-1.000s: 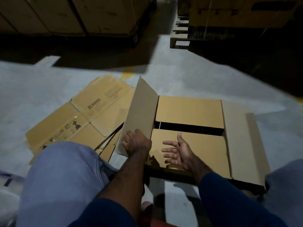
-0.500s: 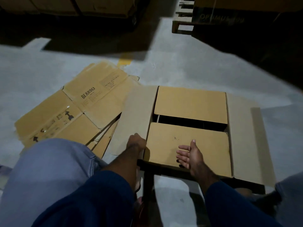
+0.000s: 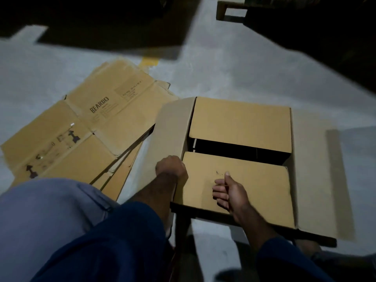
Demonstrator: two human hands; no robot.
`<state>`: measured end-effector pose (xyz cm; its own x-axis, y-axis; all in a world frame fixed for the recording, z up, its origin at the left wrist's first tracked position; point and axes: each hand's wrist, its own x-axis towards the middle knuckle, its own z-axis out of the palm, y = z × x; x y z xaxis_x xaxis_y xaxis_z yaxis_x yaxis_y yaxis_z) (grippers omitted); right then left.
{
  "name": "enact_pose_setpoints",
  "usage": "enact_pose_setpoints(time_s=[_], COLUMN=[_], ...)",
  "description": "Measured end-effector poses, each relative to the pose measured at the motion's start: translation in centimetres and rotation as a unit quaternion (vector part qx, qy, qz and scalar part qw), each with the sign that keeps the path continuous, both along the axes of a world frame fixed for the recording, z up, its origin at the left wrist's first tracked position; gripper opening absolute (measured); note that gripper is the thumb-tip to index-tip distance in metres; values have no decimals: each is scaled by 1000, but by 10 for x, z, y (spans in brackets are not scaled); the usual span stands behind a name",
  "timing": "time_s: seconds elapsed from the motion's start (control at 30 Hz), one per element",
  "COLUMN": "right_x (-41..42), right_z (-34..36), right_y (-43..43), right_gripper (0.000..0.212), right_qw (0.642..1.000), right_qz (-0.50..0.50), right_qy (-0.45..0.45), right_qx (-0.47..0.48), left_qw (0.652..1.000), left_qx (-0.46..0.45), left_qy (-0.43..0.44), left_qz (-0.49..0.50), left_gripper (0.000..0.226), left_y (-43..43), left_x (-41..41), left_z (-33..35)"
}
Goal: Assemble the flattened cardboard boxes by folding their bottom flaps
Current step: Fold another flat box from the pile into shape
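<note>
Box [image 3: 240,123] left flap [image 3: 171,129] has dropped outward; left hand [image 3: 171,165] grips it.

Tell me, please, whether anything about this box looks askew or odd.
Only mildly: the far flap and near flap leave a dark gap between them, and the flattened boxes beside them lie fanned out unevenly.

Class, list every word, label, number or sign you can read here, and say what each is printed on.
"BEARDO": on the top flattened box.
Upward arrow signs: same box, nearer panel.
Small print beside the brand: too blurred to read.
Upright box: no print visible.
</note>
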<state>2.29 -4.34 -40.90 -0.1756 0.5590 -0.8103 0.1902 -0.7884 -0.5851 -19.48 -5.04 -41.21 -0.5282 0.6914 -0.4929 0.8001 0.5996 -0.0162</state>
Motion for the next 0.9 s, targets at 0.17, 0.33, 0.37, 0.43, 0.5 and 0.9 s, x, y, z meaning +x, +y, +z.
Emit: enact_pose_setpoints(time_s=[0.17,0.33,0.37,0.43,0.5,0.9], right_x=[-9,-12,-13,-13,-12,-10], right_z=[-11,-8,-7,-6,-8,-22], right_y=[-8,-11,-9,-9,-9,7], right_gripper=[51,50,50,49,50,35], right_qw=[1000,1000,1000,1000,1000,999], right_qz=[12,7,4,4,4,-40], right_qy=[-9,-8,-8,-11,-14,12], right_qx=[7,16,12,9,7,4], left_qw=[999,998,998,999,1000,999], left_qx=[-26,-35,-27,-10,12,14], left_qy=[-6,-48,-52,-39,-8,19], left_qz=[-27,-20,-11,-6,-17,-40], left_gripper=[29,24,23,22,27,33], left_y=[10,16,16,12,11,116], left_x=[-4,-9,-10,-10,-9,-33], left_z=[-8,-14,-15,-18,-19,-5])
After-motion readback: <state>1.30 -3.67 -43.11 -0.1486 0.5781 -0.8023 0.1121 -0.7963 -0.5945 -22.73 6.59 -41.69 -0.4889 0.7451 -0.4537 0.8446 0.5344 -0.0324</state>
